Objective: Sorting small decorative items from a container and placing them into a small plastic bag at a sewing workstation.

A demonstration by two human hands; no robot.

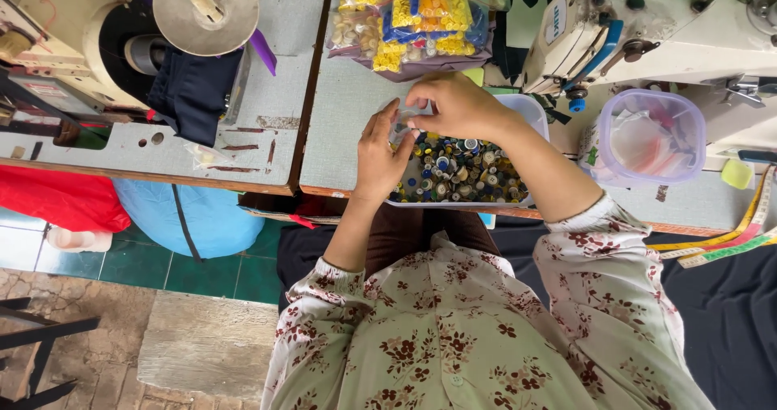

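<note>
So I've got both hands up over the tray of buttons (461, 175), which sits at the near edge of the grey table (348, 127), just in front of me. My left hand (380, 155) has its fingers curled and closed on a small clear bag (401, 127), and my right hand (457, 106) is pinched on the top of that same bag from the other side. Can't tell if there's anything inside it, it's too small and see-through.

What worries me: the tray hangs right at the table's lip, so a bump from either wrist could tip it and send buttons onto the floor. Also the bag is flimsy, and if my two grips pull unevenly it could tear or slip. The purple-rimmed tub (651, 135) and the sewing machine (647, 29) are near my right elbow, so a wide swing could knock those too.
</note>
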